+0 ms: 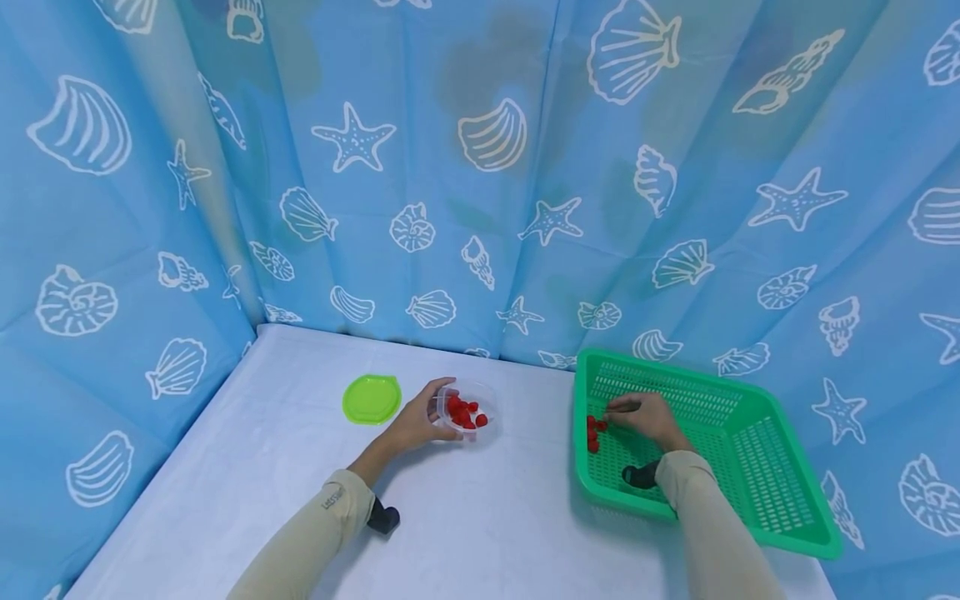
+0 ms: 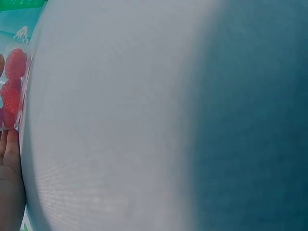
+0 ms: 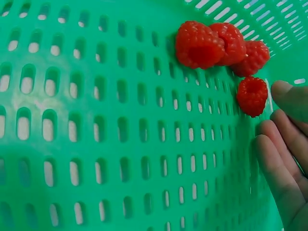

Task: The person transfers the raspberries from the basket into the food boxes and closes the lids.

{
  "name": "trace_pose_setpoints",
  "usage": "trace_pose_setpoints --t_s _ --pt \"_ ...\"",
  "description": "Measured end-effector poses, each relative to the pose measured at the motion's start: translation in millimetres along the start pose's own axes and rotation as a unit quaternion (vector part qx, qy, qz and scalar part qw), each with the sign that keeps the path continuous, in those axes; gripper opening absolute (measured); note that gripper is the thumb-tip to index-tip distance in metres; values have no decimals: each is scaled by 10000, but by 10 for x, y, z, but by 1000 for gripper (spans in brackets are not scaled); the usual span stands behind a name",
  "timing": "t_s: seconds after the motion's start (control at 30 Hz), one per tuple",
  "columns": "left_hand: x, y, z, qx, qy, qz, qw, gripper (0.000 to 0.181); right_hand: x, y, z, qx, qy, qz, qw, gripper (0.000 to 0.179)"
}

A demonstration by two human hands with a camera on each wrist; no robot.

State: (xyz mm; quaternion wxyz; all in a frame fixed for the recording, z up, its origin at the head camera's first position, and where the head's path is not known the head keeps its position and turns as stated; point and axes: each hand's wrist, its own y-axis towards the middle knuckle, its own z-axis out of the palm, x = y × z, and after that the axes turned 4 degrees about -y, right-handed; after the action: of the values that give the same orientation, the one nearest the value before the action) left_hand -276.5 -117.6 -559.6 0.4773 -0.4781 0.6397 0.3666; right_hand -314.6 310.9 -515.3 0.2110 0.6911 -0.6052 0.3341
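Note:
My left hand (image 1: 414,421) grips a clear plastic tub (image 1: 489,402), thumb on its near side and fingers around the far side. Several red raspberries (image 1: 461,412) lie inside; some of these raspberries (image 2: 16,65) show through the wall in the left wrist view. Over at the right, my right hand (image 1: 643,417) reaches into a green slotted basket (image 1: 776,467). Its thumb and fingertips are beside a single raspberry (image 3: 252,96), with a small gap between thumb and fingers. More raspberries (image 3: 199,45) cluster just past it against the basket's left side.
A lime-green lid (image 1: 372,399) lies flat on the white-covered table (image 1: 480,525), left of the tub. Blue curtains (image 1: 420,183) with shell prints stand behind and along the sides. Dark straps with cameras sit at both wrists.

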Motion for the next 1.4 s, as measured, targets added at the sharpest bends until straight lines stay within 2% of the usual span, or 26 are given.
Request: trace_pose_setpoints --t_s 0.43,0.67,0.8,1.03,1.4 --pt "-23 3 -2 -1 -38 -20 10000 93 62 47 -2 303 -137 158 9993 29" --pt "-25 0 -3 -16 11 37 10000 94 79 63 -5 527 -243 -251 9980 30" --pt "-28 -3 -6 -30 -2 37 10000 93 86 63 -2 631 -264 -189 9975 27" --pt "-43 0 -13 -66 -65 -14 10000 95 98 60 -8 553 -328 -278 9975 22" --pt "8 9 -3 13 -26 -142 9999 93 154 62 -28 38 -227 -552 9982 23"
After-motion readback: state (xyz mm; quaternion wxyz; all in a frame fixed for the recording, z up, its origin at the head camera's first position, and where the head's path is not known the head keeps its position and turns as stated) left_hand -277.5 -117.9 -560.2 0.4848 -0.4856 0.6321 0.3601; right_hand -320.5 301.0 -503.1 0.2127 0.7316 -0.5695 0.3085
